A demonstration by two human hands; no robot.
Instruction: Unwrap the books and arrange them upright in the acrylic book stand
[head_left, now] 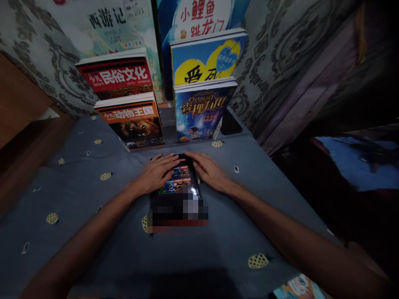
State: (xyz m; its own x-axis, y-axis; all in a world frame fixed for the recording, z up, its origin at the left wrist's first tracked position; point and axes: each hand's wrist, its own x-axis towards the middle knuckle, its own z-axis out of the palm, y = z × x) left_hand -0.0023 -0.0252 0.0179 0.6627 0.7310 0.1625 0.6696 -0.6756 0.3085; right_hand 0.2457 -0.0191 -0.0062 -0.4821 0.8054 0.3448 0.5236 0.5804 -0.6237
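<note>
A dark book (pixel 181 182) with small coloured pictures on its cover lies flat on the blue-grey cloth in the middle of the view. My left hand (pixel 157 172) rests flat on the book's left part, fingers stretched toward its far edge. My right hand (pixel 208 170) lies along the book's right edge, fingers extended and touching its far corner. Neither hand grips it. The near part of the book is blurred out.
Several books stand in a stepped rack behind: a lion-cover book (pixel 134 122), a red one (pixel 118 74), a blue fantasy one (pixel 201 110), a yellow-and-blue one (pixel 207 58). A patterned wall (pixel 280 54) surrounds them. The table cloth (pixel 77 187) has yellow dotted shapes. A wooden edge (pixel 18 104) is left.
</note>
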